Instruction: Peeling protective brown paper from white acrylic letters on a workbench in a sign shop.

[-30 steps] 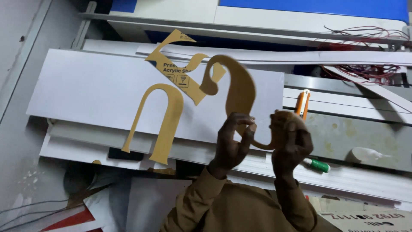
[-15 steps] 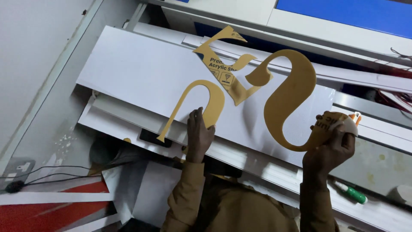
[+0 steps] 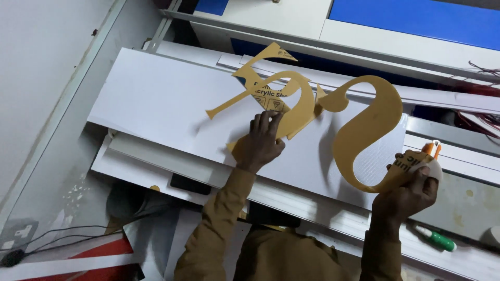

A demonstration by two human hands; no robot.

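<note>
My right hand [image 3: 411, 190] grips the lower end of a large tan S-shaped cut-out [image 3: 370, 130] and holds it raised above the white sheet [image 3: 156, 99]. An orange-handled tool [image 3: 431, 149] sticks out of the same hand. My left hand [image 3: 260, 144] lies on the sheet with its fingers curled on a curved tan cut-out [image 3: 291, 112]. That piece overlaps a pointed tan offcut [image 3: 268, 62] with a printed film. The two hands are apart, with the S-shaped piece between them.
The white sheet tops a stack of white panels [image 3: 135, 161]. A blue and white machine [image 3: 406, 21] runs along the top. Red wires [image 3: 479, 122] hang at right. A green-capped marker [image 3: 437, 240] lies at lower right. Black cables [image 3: 52, 234] and a red sheet [image 3: 78, 257] are at lower left.
My left hand let go of the S-shaped piece and moved left onto the cut-outs on the sheet, shifting the curved one. My right hand carried the S-shaped piece to the right.
</note>
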